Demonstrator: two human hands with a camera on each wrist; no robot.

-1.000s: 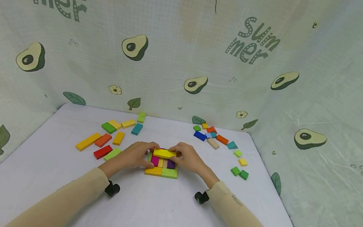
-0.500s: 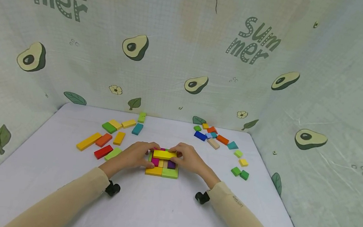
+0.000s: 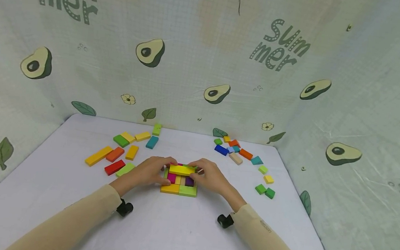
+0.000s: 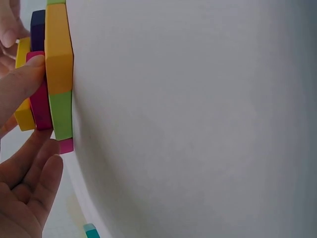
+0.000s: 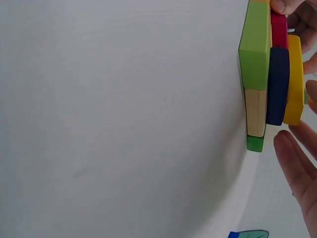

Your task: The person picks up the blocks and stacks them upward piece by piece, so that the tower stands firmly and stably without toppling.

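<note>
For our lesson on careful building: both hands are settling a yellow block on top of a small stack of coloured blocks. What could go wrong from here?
1. The yellow block lies across the magenta block and purple block; a push from either the left hand or the right hand might slide them apart.
2. The base blocks, orange and light green, merely abut on the smooth table, so the stack could shift.

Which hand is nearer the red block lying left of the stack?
Left. The left hand is at the stack's left side, just right of the red block; the right hand is on the stack's far side, farther off.
</note>
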